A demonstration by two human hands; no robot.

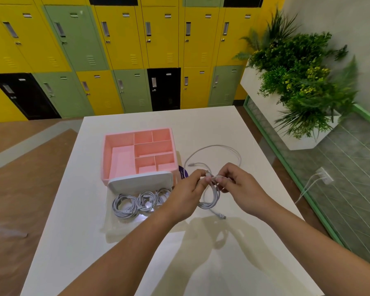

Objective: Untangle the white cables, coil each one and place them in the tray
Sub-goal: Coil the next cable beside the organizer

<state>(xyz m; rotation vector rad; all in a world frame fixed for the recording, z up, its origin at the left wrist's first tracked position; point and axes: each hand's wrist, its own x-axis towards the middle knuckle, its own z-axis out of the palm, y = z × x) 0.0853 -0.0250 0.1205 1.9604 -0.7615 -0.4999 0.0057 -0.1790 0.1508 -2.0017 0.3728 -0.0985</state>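
Both hands are working above the counter (229, 127), right of its middle. The left hand (185, 196) and right hand (240, 185) are meeting fingertip to fingertip, each pinching the same white cable (210, 199) at the top of a half-made coil. The fingers (199, 174) of both hands are curled on the cable; neither hand is free.

The finished loops are hanging below the pinch, their long axis running down toward the near edge, with the bottom resting on or just above the surface. One plug end (222, 216) is lying on the counter just nearer than the loops. The uncoiled run (215, 146) is sweeping away from the fingers toward the far right corner in one wide arc, then curling back to a second plug (191, 164) just beyond the hands.

The tray (140, 180) is sitting to the left of the hands, toward the left edge, with three coiled cables (137, 202) already lying side by side in it. The left hand is the nearer one to it; its forearm is crossing over the tray's right end. A pink organiser (107, 159) is standing just beyond the tray, touching or nearly touching it.

Judgement: the slack is lying beyond and to the right, so the right hand is better placed for drawing in the next loop while the left is pinning the coil. Once the cable is wound, the coil would be travelling leftward into the tray's remaining room at its right end. Risk: the trailing plug snagging the loops.
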